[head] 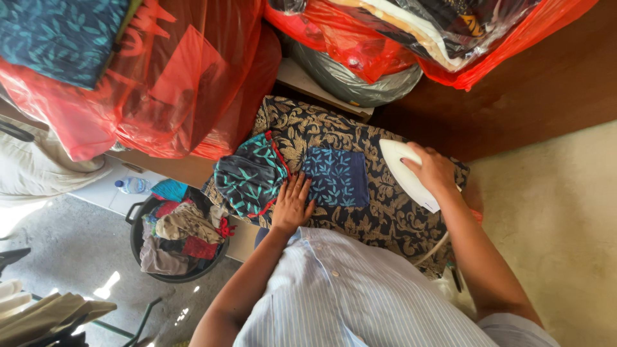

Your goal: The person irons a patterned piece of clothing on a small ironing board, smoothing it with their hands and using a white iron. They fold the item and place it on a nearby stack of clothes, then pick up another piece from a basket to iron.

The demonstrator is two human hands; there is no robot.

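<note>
Glossy white plastic iron [403, 172] on matt patterned cloth [360, 186]; shiny red plastic bags [186, 90].

I wear a pale blue shirt [360, 295] with thin white pinstripes, buttoned, short sleeves, both forearms bare.

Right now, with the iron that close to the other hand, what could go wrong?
1. The left hand lies flat beside the blue leaf-print piece; the white iron under the right hand could slide onto its fingers.
2. The iron sits near the patterned pressing cloth's edge and might tip off.
</note>
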